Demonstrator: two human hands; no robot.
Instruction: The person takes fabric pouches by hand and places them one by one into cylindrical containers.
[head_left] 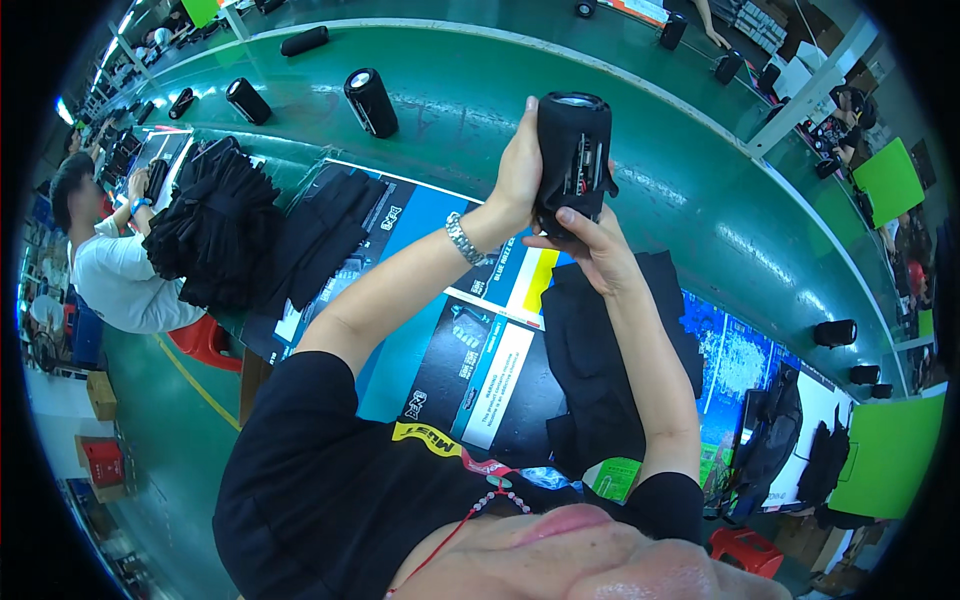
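Observation:
I hold a black cylindrical speaker (572, 150) upright in front of me with both hands. My left hand (518, 170), with a metal watch on its wrist, wraps the speaker's left side. My right hand (592, 245) supports it from below, with the thumb pressed on its lower front. A slot with small parts shows on the speaker's side, which faces me. Beneath my arms a pile of black fabric pieces (600, 340) lies on the printed table sheet (470, 370).
More black speakers (370, 100) stand along the green conveyor belt (480, 110). Stacks of black fabric (215, 225) lie at the left. A seated co-worker (110, 260) works at the far left by a red stool (205, 340). Green boards (885, 450) stand at the right.

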